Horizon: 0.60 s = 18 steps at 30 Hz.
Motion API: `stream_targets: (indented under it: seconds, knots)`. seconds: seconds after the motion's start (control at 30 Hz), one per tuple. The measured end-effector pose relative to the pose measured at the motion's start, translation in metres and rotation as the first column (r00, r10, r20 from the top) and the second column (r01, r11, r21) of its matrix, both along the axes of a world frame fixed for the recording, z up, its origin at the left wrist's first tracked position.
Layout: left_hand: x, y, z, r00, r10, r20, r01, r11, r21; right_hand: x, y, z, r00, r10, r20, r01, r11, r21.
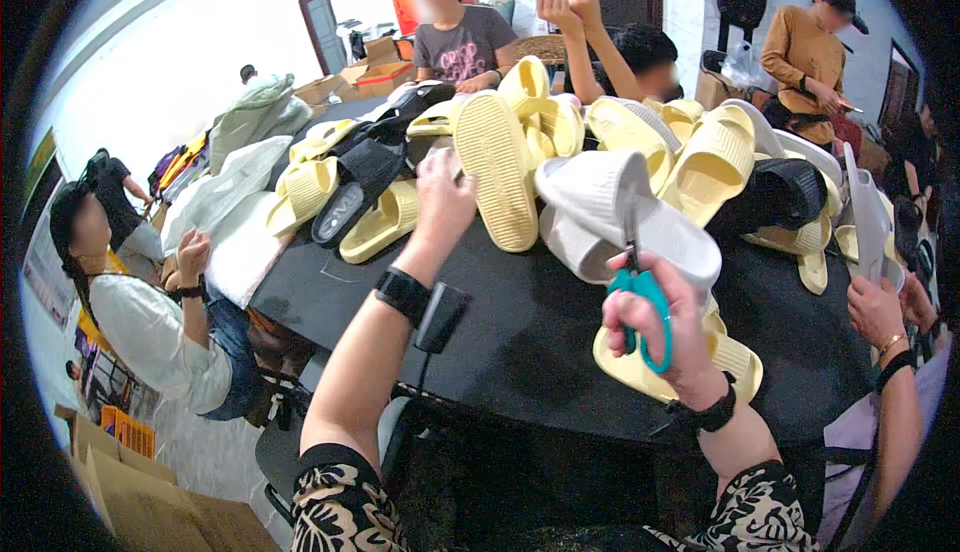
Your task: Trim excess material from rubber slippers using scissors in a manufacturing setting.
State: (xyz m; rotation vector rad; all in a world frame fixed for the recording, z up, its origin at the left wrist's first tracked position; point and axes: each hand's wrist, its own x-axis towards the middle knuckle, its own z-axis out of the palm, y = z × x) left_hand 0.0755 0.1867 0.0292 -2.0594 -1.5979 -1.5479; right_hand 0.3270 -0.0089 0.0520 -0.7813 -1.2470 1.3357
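My right hand (660,317) is closed round the teal handles of a pair of scissors (630,282), blades pointing away from me. The blades overlap a light grey slipper (665,237) lying on the pile. Under that hand, a yellow slipper (635,367) rests on the black table. My left hand (443,202) is at the pile's near edge with its fingers curled. Whatever it may hold is hidden. Right beside its fingers, another yellow slipper (497,167) leans upright, ribbed sole toward me. A black slipper (360,177) and a yellow slipper (385,222) lie left of that hand.
More yellow, grey and black slippers cover the far part of the table (500,322). At the right, another person's hands (880,307) hold a grey slipper (867,217). People are around the table. White bags (225,187) lie left, cardboard boxes (150,492) lower left.
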Motion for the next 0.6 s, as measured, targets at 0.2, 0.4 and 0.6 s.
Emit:
stream_targets:
  seconds: [0.2,0.4,0.6]
  knots:
    - [-0.018,0.039,-0.009,0.861,-0.138,0.490,0.285,0.928,-0.239,-0.003,0.002,-0.017,0.986,0.142,0.090,-0.141,0.990,-0.027]
    - [-0.044,0.072,0.004,0.636,-0.073,0.769,0.602,0.671,-0.434,-0.004,-0.002,-0.020,0.980,0.176,0.094,-0.175,0.984,-0.023]
    - [0.038,0.058,0.019,0.338,-0.335,0.880,0.849,0.511,-0.132,0.009,0.003,-0.026,0.995,0.096,0.002,-0.096,0.995,-0.030]
